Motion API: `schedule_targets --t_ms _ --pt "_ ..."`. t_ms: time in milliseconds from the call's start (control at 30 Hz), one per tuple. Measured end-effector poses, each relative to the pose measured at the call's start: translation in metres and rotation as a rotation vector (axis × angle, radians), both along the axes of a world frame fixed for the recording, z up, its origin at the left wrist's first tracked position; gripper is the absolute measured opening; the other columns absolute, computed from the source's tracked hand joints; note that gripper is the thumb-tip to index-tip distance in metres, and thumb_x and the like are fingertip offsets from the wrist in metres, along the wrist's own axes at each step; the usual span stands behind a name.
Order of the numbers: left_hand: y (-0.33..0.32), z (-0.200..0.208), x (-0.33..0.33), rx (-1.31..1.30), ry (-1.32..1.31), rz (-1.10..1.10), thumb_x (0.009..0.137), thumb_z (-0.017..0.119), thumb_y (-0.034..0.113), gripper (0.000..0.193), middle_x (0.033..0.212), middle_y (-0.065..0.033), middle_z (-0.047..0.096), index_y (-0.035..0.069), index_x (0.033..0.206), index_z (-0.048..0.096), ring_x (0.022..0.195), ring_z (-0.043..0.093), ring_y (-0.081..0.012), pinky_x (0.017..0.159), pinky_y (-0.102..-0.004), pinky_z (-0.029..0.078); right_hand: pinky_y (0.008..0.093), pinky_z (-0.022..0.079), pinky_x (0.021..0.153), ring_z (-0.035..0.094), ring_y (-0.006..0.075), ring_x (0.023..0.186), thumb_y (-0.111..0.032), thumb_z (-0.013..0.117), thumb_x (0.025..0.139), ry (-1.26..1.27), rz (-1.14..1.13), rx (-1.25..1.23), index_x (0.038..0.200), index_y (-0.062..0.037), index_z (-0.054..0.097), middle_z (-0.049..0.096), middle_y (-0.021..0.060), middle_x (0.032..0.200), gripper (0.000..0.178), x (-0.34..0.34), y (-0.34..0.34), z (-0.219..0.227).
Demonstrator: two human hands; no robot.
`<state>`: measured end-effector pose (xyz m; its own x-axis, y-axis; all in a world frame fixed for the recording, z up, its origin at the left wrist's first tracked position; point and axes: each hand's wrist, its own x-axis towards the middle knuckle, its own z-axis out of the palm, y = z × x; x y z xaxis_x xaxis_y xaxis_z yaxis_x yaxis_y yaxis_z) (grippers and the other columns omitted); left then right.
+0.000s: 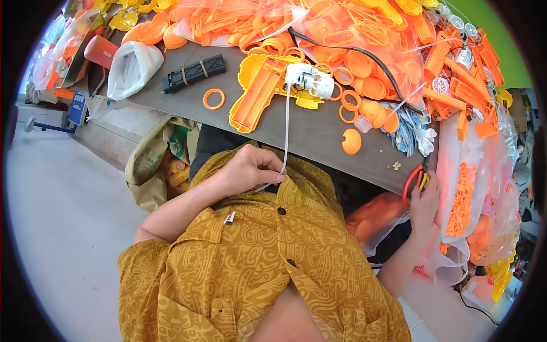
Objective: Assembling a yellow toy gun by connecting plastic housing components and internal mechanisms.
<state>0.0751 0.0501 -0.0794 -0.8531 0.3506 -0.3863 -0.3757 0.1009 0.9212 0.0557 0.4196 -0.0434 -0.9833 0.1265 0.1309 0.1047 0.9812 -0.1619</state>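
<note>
My left hand (250, 170) pinches a thin white tube (286, 128) in front of my shirt. The tube runs up to a white motor unit (310, 80) with wires. That unit lies on an orange and yellow toy gun shell (256, 94) on the table. At the table's right edge, my right hand (425, 200) has its fingers closed at the scissors (408, 183), which have red and yellow handles. Their blades are mostly hidden. Close to that hand lie crumpled blue and white wrappers (405, 137) and an orange dome piece (351, 141).
Piles of orange parts (228, 25) cover the far side of the grey table (188, 105). A dark banded bar (194, 73), an orange ring (213, 98) and a white bag (134, 68) lie at left. Clear bags of orange pieces (460, 199) stand at right; a sack (149, 162) stands below.
</note>
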Motion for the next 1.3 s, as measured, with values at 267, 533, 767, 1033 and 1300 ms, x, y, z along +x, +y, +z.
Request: schedule_targets --t_ms 267,533,767,1033,1300 --pt "-0.016 -0.001 -0.008 0.164 -0.16 -0.078 0.071 0.065 0.003 0.011 0.059 0.0006 0.053 -0.001 0.078 0.058 0.048 0.046 -0.0039 0.043 -0.0178 0.033 0.0237 0.042 0.066 0.05 0.013 0.074 0.001 0.051 0.074 0.068 -0.299 -0.629 0.11 -0.0002 0.041 0.05 0.006 0.082 0.038 0.015 -0.003 -0.006" --pt "-0.017 0.0 -0.016 0.246 -0.259 -0.11 0.074 0.062 0.004 0.015 0.063 -0.0001 0.055 -0.001 0.088 0.059 0.046 0.047 -0.0049 0.041 -0.0179 0.034 0.0214 0.041 0.066 0.047 0.0117 0.074 -0.008 0.057 0.077 0.263 0.015 -1.003 0.121 0.0021 0.034 0.047 0.0068 0.094 0.051 0.067 -0.087 -0.005" --pt "-0.001 -0.005 -0.013 0.43 -0.369 -0.078 0.078 0.059 0.006 0.011 0.063 -0.0026 0.056 -0.002 0.086 0.06 0.046 0.048 -0.0067 0.041 -0.019 0.037 0.0186 0.037 0.067 0.045 0.0108 0.077 -0.038 0.067 0.068 -0.54 0.423 -1.134 0.125 -0.0003 0.032 0.046 0.0035 0.089 0.076 0.055 -0.132 -0.025" --pt "-0.001 -0.008 -0.011 0.484 -0.377 -0.075 0.077 0.06 0.004 0.011 0.065 -0.0046 0.058 -0.003 0.084 0.06 0.047 0.049 -0.0081 0.043 -0.0198 0.038 0.0317 0.039 0.083 0.05 0.0301 0.097 -0.023 0.073 0.061 -0.616 0.579 -0.89 0.113 0.002 0.042 0.05 0.0175 0.105 0.066 0.045 -0.145 -0.023" --pt "0.002 -0.004 -0.009 0.394 -0.358 -0.049 0.076 0.062 0.008 0.009 0.058 -0.004 0.056 -0.001 0.075 0.06 0.044 0.048 -0.0077 0.041 -0.0192 0.036 0.0318 0.042 0.078 0.054 0.0311 0.09 -0.02 0.072 0.062 -0.505 0.642 -0.877 0.111 0.0021 0.043 0.053 0.0188 0.098 0.061 0.046 -0.149 -0.025"
